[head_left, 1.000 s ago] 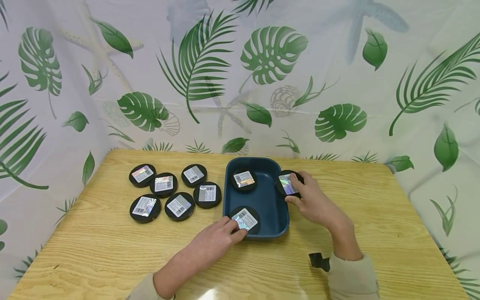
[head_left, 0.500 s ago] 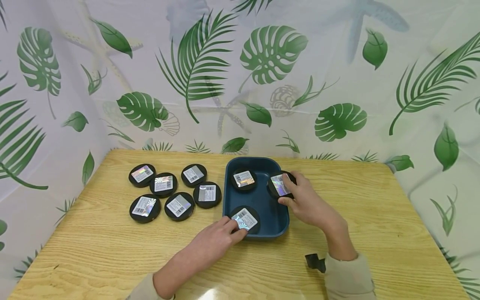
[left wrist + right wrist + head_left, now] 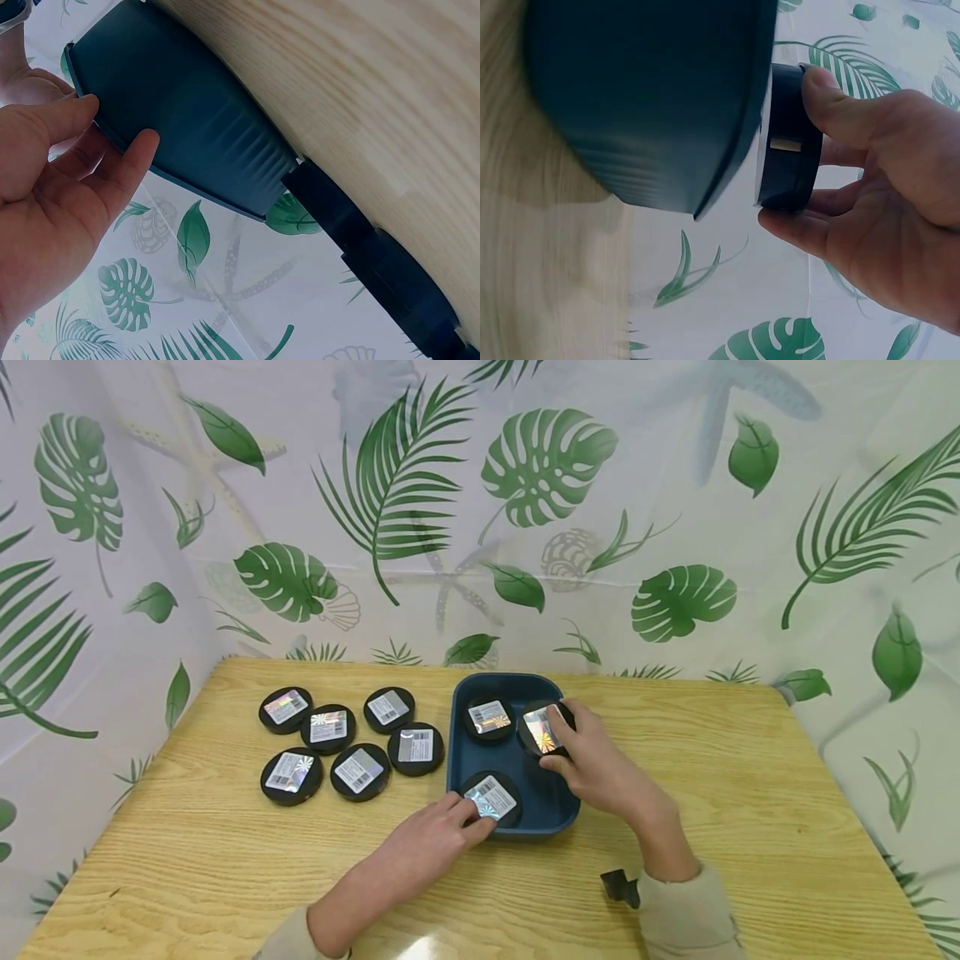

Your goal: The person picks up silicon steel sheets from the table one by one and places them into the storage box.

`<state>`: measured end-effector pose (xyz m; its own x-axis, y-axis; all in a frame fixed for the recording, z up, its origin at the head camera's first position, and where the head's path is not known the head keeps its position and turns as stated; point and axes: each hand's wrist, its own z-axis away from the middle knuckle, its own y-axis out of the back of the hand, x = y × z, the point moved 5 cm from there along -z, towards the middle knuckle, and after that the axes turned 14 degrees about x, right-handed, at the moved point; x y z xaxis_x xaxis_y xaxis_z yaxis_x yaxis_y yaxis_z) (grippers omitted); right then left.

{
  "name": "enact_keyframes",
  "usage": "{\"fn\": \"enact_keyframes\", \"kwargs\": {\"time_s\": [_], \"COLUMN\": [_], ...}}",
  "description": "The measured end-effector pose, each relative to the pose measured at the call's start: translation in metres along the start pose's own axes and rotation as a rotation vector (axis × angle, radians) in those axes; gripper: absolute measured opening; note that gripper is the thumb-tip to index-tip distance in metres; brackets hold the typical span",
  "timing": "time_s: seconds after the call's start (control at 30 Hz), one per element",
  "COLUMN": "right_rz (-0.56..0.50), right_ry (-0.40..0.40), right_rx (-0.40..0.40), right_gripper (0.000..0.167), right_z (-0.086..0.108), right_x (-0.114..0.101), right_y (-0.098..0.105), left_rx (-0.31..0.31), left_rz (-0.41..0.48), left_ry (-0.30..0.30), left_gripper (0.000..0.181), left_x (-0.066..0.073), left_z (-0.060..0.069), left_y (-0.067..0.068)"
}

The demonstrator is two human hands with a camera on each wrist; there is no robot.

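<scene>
The right hand [image 3: 607, 768] pinches a black disc [image 3: 540, 731] by its edge, with its white sticker facing up. Those fingers hold the disc over the right part of the blue tray [image 3: 528, 789], above its rim. The left hand [image 3: 431, 839] curls its fingers over the tray's near left rim. Right by those fingertips, in the tray, lies the near disc [image 3: 507, 789]; I can't tell if they touch. The far disc [image 3: 489, 718] lies in the tray, left of the right fingers. Six more discs [image 3: 327, 729] sit on the worktop [image 3: 750, 793], beyond the left fingers and to their left.
</scene>
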<state>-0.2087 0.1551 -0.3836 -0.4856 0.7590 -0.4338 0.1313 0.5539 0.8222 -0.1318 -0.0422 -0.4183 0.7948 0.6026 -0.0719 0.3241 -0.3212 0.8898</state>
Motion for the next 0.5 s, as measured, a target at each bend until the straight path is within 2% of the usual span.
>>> {"fn": "enact_keyframes", "kwargs": {"time_s": [0.2, 0.5], "right_rz": [0.019, 0.047], "right_ry": [0.021, -0.032], "right_rx": [-0.006, -0.083], "right_gripper": [0.068, 0.067], "right_z": [-0.004, -0.007], "right_x": [-0.006, -0.01], "right_y": [-0.009, -0.024], "left_rx": [0.004, 0.019], "left_rz": [-0.001, -0.017], "left_ry": [-0.001, -0.011], "left_gripper": [0.029, 0.028], "left_x": [0.0, 0.0], "left_z": [0.0, 0.0], "left_y": [0.0, -0.001]}}
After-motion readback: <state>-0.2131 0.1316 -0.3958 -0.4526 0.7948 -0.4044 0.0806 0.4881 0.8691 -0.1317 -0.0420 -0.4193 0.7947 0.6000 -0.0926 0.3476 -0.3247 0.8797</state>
